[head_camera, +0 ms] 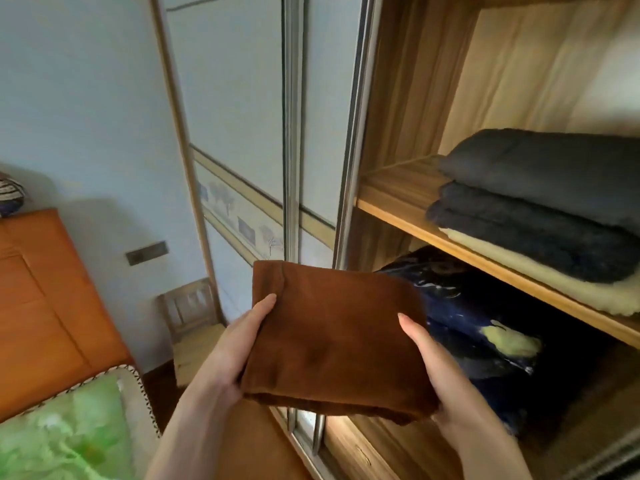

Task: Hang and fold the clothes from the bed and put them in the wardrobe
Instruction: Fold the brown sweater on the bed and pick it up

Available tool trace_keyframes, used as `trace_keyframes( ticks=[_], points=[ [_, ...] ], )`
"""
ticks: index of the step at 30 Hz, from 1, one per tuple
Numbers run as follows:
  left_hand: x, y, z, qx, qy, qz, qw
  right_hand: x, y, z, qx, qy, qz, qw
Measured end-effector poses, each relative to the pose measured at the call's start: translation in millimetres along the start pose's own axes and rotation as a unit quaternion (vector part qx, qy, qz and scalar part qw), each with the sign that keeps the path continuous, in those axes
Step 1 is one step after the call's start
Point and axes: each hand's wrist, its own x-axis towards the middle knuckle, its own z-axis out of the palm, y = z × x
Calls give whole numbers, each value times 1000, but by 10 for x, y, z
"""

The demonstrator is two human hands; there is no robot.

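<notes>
A folded brown garment [332,337] is held flat in front of the open wardrobe [391,140]. My left hand [239,344] grips its left edge, thumb on top and fingers underneath. My right hand [440,368] grips the right edge the same way. The garment hovers below the wooden shelf [398,211] and in front of the lower compartment. The bed [69,427] with a green cover shows at the bottom left.
On the shelf lies a stack of dark folded clothes [540,202] over a cream blanket [588,289]. A dark blue patterned bundle [485,334] fills the lower compartment. The sliding door [294,133] stands to the left, an orange headboard [45,306] and small wooden stool [194,323] beyond.
</notes>
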Motion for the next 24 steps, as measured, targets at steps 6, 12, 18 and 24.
trace_keyframes(
  ticks=[6,12,18,24],
  points=[
    [690,198,-35,-1,-105,-14,994,-230,-42,375,26,105,-6,994],
    [880,373,238,85,-139,-21,986,-627,-151,398,50,170,26,984],
    [502,847,397,111,-182,-27,977,-1014,-368,281,6,139,-32,990],
    [-501,1556,584,115,-261,27,958,-1422,-1014,268,24,122,-109,986]
  ],
)
